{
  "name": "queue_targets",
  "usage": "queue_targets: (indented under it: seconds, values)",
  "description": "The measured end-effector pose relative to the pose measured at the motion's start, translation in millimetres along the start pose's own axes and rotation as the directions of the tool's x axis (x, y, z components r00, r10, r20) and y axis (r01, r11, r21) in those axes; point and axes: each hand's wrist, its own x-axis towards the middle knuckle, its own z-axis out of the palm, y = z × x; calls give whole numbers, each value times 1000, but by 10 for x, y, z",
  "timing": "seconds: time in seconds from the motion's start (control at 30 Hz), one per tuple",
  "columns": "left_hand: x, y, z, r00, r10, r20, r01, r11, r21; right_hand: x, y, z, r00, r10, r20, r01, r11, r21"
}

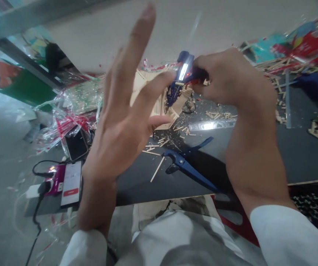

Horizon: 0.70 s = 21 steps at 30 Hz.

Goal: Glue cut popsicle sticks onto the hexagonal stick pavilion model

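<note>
My right hand (228, 79) is closed around a blue glue gun (185, 66), its nozzle pointing down at a model built of thin wooden sticks (159, 105). A clear glue stick rises from the back of the gun. My left hand (122, 111) is open in front of the model, fingers spread, with the thumb and index finger apart near the nozzle. It hides much of the model, and I cannot tell whether the thumb touches it. Blue-handled cutters (186, 166) lie on the dark table (145, 184) below the hands, beside a single wooden stick (157, 170).
A metal ruler (213, 125) and scattered stick offcuts (163, 142) lie near the model. At left are a lit phone (71, 183), a purple power adapter (57, 179) with cables, and crumpled plastic wrap (73, 111). More sticks and colourful packaging (311, 44) are piled at right.
</note>
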Motion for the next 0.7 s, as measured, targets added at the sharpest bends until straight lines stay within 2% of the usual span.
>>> queue_targets:
  seconds: [0.03, 0.07, 0.1, 0.13, 0.2, 0.27, 0.33, 0.4, 0.57, 0.7]
  values:
    - [-23, -46, -17, 975, 119, -187, -102, 990, 99, 1, 2, 0, 1000, 6, 0, -6, 1000, 6]
    - [-51, -100, -37, 940, 205, -273, -156, 969, 192, 2, 3, 0, 1000, 14, 1, -14, 1000, 12]
    - [-79, -161, -61, 910, 252, -329, -177, 954, 241, 2, 2, -1, 1000, 25, 0, -25, 1000, 17]
    - [-107, -224, -90, 917, 230, -326, -147, 954, 260, 2, -1, -3, 999, 34, 3, -34, 999, 25]
    - [-150, -350, -158, 966, 101, -237, -44, 971, 235, 1, -9, -8, 999, 44, 11, -45, 998, 47]
    - [-171, -464, -220, 998, -4, -55, 13, 985, 171, 2, -12, -9, 999, 39, 11, -40, 998, 57]
    - [-171, -559, -258, 994, -63, 89, 53, 993, 110, 7, -4, -3, 999, 39, 9, -40, 998, 47]
    - [-158, -628, -264, 981, -99, 166, 86, 993, 85, 15, 15, 10, 999, 42, -1, -42, 999, 26]
    - [-116, -686, -196, 959, -120, 256, 89, 988, 128, 20, 70, 51, 999, 23, -29, -22, 999, 24]
    - [-84, -664, -138, 933, -155, 324, 115, 983, 140, 10, 72, 57, 998, 52, -44, -52, 999, 6]
